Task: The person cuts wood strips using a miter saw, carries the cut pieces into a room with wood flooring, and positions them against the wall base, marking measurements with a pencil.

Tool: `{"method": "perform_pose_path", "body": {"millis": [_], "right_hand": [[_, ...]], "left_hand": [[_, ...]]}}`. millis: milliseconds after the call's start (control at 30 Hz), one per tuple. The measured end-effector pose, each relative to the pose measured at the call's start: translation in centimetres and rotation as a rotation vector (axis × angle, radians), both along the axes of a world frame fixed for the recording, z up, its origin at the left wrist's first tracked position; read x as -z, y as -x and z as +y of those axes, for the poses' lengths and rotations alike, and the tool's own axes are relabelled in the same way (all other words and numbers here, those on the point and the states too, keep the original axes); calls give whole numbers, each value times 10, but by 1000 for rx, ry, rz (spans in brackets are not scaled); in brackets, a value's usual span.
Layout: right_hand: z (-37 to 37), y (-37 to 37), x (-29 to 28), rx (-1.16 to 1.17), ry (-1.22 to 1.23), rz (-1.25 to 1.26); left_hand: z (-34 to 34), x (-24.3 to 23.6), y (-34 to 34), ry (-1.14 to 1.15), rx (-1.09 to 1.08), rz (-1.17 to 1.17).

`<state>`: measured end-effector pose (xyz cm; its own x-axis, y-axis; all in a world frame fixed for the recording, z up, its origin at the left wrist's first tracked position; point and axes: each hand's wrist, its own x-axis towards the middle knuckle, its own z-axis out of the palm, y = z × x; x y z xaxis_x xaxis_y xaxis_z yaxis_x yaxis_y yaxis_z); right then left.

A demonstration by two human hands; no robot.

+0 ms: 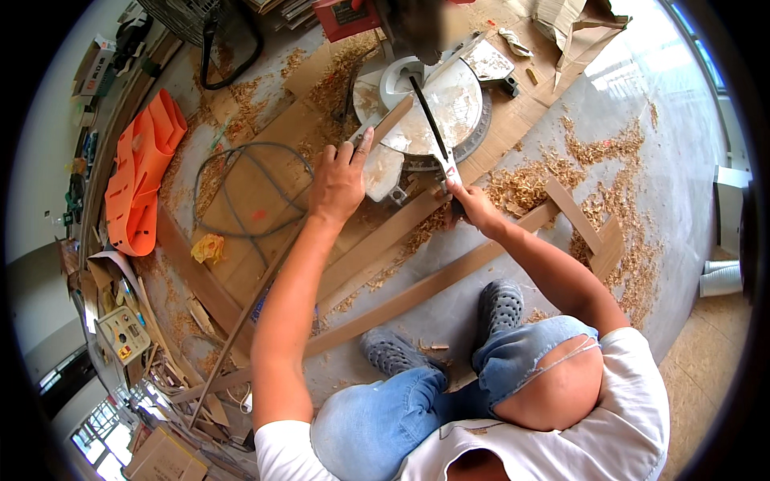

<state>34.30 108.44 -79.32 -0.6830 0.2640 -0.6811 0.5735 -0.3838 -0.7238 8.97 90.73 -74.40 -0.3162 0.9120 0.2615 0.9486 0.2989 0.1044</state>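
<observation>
My left hand [337, 183] grips a wooden piece [393, 117] lying diagonally on the left of the mitre saw's round, dust-covered table [458, 112], its index finger stretched along the wood. My right hand [469, 207] is closed on the handle at the front of the table's arm [449, 170], just below a black slot. The saw head [389, 24], with its toothed blade, is raised above the back of the table, partly cut off by the frame's top. The far end of the wood reaches the middle of the table.
Cardboard [241, 200] and wood shavings [541, 172] surround the saw. A looped grey cable [228, 236], orange folded material [136, 176] and a black fan [208, 32] are at left. Wooden strips [417, 297] cross before my feet. Offcuts and a control box [124, 337] lie lower left.
</observation>
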Motion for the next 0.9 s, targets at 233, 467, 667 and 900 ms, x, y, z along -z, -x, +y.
{"method": "perform_pose_path", "body": {"millis": [233,467,667,900], "right_hand": [[-22,9,22,34,-446,-105],[-49,28,5,170,-229,-114],[-76,56,3,112,-333,-190],[-59,42,-1,-13,-174,6]], "left_hand": [[1,2,-1,-28,8,-9],[0,2,0,-35,3,-35],[3,-1,-1,-36,15,-17],[2,1,1,-33,24,-29]]}}
